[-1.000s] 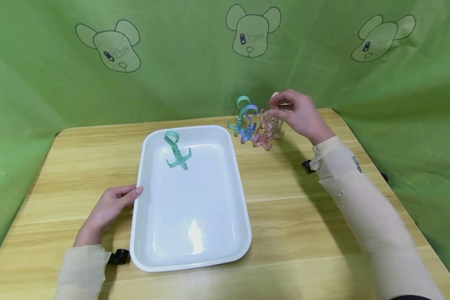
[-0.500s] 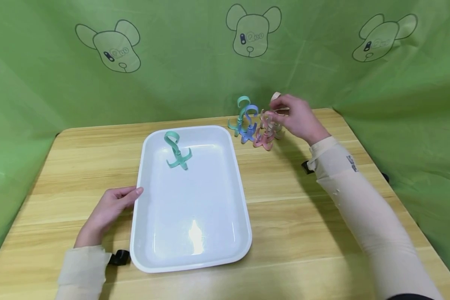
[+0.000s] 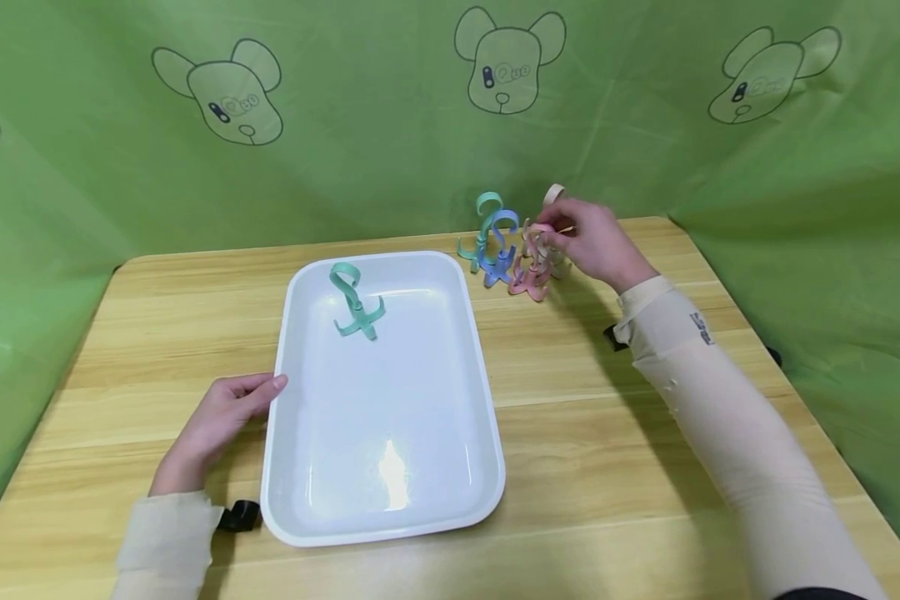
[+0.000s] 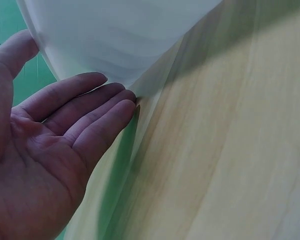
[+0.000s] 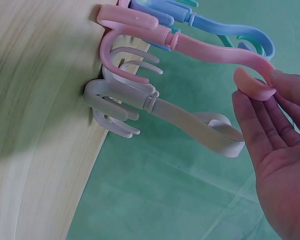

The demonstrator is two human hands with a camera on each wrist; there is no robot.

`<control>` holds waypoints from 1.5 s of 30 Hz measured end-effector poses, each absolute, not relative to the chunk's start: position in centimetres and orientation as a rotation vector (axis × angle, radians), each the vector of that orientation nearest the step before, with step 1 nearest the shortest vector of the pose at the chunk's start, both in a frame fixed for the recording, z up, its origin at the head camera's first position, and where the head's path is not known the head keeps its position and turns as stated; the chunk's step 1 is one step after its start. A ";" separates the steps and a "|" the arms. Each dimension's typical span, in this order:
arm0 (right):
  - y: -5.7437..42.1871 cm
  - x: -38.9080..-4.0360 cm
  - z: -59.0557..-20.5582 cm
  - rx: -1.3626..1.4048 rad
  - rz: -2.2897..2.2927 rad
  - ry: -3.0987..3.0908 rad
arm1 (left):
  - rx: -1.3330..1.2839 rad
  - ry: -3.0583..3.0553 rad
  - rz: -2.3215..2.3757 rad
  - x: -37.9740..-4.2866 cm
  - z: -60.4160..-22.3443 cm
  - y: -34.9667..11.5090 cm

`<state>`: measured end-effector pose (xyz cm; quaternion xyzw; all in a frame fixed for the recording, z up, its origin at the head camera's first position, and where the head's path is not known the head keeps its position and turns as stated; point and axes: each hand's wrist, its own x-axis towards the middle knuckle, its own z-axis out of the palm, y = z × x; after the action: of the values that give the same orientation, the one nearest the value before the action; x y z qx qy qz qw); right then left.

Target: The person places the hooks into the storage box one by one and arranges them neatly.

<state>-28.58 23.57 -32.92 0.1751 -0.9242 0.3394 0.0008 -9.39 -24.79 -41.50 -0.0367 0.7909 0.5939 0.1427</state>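
My right hand point(image 3: 598, 246) pinches the curled top of a pink four-pronged hanging hook point(image 3: 529, 282) between thumb and fingers. That pink hook point(image 5: 210, 49) stands prongs-down on the table in the right wrist view. Just beside it is a beige hook point(image 5: 190, 127), partly hidden by the hand in the head view. My left hand point(image 3: 221, 417) holds the left rim of a white tray point(image 3: 493, 433), thumb over the edge. In the left wrist view its fingers point(image 4: 102, 125) reach to the tray's outer wall point(image 4: 115, 40). A green hook point(image 3: 360, 318) stands inside the tray.
Left of the pink hook stand a blue hook point(image 3: 498, 265) and another green hook point(image 3: 482, 237), close together. They are near the back edge of the wooden table point(image 3: 585, 467). A green printed curtain point(image 3: 375, 125) hangs right behind the table.
My right hand has come down slightly from above the hooks, its thumb and fingers now on the pink hook's top. The left hand and tray have stayed put.
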 end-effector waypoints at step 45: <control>23.3 -25.3 -27.1 0.610 0.993 -2.793 | -0.096 2.267 1.728 -9.4 -41.7 -24.7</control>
<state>-25.34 23.31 -27.14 0.2013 -0.9213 0.3277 0.0574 -9.39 -24.72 -41.70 -0.0335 0.7865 0.5996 0.1443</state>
